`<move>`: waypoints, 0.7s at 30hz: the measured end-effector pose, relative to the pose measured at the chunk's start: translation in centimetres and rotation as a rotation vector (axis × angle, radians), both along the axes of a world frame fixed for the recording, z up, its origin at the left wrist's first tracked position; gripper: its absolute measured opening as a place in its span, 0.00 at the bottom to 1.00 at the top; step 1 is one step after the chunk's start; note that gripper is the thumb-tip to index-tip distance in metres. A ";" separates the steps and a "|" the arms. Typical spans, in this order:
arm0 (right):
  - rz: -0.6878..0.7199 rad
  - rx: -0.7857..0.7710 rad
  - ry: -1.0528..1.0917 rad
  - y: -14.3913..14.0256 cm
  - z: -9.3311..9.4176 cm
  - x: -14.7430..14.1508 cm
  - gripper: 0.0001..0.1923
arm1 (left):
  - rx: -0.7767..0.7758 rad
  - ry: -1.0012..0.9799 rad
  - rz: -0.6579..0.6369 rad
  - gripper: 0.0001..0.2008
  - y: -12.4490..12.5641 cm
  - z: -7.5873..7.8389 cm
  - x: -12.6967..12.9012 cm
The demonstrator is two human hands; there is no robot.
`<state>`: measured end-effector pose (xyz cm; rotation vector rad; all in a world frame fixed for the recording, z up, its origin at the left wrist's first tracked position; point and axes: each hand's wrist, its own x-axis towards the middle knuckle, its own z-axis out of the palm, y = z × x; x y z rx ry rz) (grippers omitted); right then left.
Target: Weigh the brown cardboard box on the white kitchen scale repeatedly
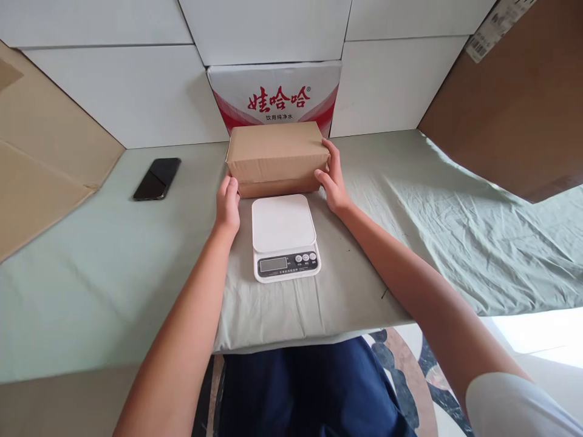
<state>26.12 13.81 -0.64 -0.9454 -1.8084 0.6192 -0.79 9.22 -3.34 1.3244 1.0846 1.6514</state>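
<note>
Left hand (227,205) and right hand (334,182) are clasping a brown oblong cardboard box (277,165), long axis crosswise, behind the white plastic scale (284,224).

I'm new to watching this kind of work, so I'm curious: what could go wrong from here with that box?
The left grip is at a lower front corner of the box, while the right grip is higher at the other end, so the box might tilt if lifted.
The scale lies just in front, so pulling the box nearer could bump it.
The cloth is creased and might bunch if dragged.
</note>
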 end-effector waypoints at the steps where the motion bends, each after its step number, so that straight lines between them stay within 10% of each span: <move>1: 0.005 -0.018 0.000 0.2 -0.3 0.0 0.54 | -0.010 -0.013 0.010 0.31 0.1 -0.4 -0.1; 8: -0.051 0.076 0.022 -3.7 0.2 0.7 0.54 | -0.071 -0.084 0.069 0.35 0.3 -1.2 -1.9; 15: 0.238 0.086 -0.372 -13.0 -0.9 0.6 0.57 | -0.111 -0.130 0.092 0.35 0.1 -1.2 -2.3; 21: 0.257 0.059 -0.507 -13.1 -1.0 0.3 0.64 | -0.134 -0.102 0.104 0.35 0.4 -1.6 -2.4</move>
